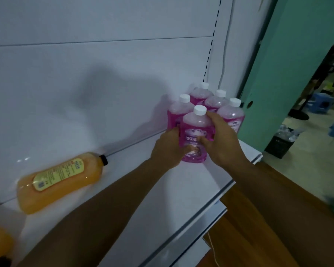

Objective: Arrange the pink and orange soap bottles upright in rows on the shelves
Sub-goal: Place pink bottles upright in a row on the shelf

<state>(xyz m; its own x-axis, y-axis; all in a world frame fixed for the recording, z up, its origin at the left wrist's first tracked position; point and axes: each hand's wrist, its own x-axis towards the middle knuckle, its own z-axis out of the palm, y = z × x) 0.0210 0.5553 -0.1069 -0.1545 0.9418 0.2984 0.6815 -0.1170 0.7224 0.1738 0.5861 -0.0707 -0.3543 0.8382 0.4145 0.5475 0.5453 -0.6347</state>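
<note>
At the shelf's [191, 191] right end, both hands, left [167, 149] and right [223, 140], grasp the front pink bottle [194, 135]; set it flush, upright, against the four behind, then stand up the fallen orange bottle [60, 182].

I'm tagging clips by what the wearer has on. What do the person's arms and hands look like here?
Both forearms are bare as far as the frame shows, with no sleeves in view. The left hand and right hand show no gloves, rings, watch or bracelet.
</note>
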